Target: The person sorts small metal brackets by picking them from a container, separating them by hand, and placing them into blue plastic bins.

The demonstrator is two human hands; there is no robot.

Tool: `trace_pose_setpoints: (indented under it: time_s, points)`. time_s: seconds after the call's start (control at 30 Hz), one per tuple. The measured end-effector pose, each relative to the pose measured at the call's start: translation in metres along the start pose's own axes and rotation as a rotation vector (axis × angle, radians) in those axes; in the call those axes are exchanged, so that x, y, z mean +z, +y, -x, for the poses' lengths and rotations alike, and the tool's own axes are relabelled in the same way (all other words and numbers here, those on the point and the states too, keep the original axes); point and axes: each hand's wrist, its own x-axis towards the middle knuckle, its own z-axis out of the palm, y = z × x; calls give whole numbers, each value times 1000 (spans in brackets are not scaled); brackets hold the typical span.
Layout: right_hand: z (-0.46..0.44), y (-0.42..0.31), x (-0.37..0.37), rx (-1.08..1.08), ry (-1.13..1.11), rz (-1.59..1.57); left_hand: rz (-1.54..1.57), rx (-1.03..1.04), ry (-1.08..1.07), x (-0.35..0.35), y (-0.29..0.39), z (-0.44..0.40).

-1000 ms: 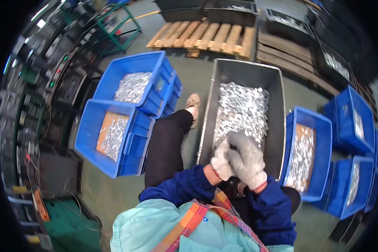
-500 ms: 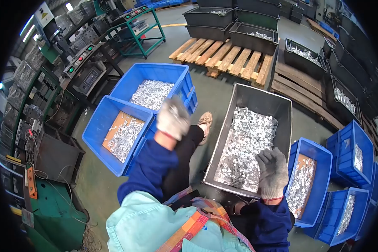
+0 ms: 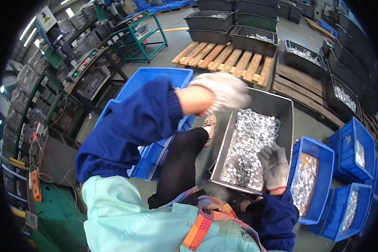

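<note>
My left hand [image 3: 229,90], in a pale work glove, is raised over the far left corner of the black bin [image 3: 292,126]. Motion smears its fingers, and whether it holds anything does not show. Small silvery metal pieces [image 3: 250,147] cover the floor of that bin. At the bin's right side my right hand [image 3: 276,168], in a grey glove, hovers or rests by the pieces, its fingers loosely bent and apart. Nothing shows in it. Two blue bins [image 3: 159,72] on my left are largely hidden behind my left sleeve.
More blue bins [image 3: 332,168] with metal parts stand to the right. Wooden pallets [image 3: 222,59] ahead carry stacked black bins [image 3: 210,21]. Machines with a control panel [image 3: 86,65] and a green trolley [image 3: 143,46] are at the left, with loose cables on a green base.
My left hand has swung right and forward, from beside the blue bins to over the black bin. My right hand stays at the black bin's right side.
</note>
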Motion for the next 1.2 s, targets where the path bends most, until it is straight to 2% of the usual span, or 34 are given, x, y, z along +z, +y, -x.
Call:
trace_pose_setpoints:
  time_s: [0.1, 0.13, 0.17, 0.27, 0.4, 0.5, 0.6, 1.03, 1.13, 1.2]
  points:
    - [-5, -1, -22, -9, 61, 111, -347, 305, -148, -27, 104, 20]
    - [-11, 4, -34, -56, 288, 16, -445, 432, -184, -29, 132, 29]
    - [-11, 4, -36, -72, 298, 82, -480, 532, -199, -21, 146, 41]
    - [11, 8, -20, -124, 209, 321, -518, 784, -242, 1, 175, 60]
    - [41, 22, 28, -98, -96, 680, -480, 927, -286, 22, 181, 61]
    - [48, 28, 43, -85, -238, 774, -499, 979, -328, 33, 189, 58]
    - [36, 26, 46, -100, -275, 777, -516, 988, -364, 42, 190, 55]
    - [21, -7, 27, -311, -146, 901, -618, 888, -420, 63, 187, 54]
    - [16, -19, 15, -419, -75, 1088, -624, 845, -416, 65, 183, 54]
    - [20, -26, -5, -569, -22, 1363, -627, 778, -436, 65, 182, 50]
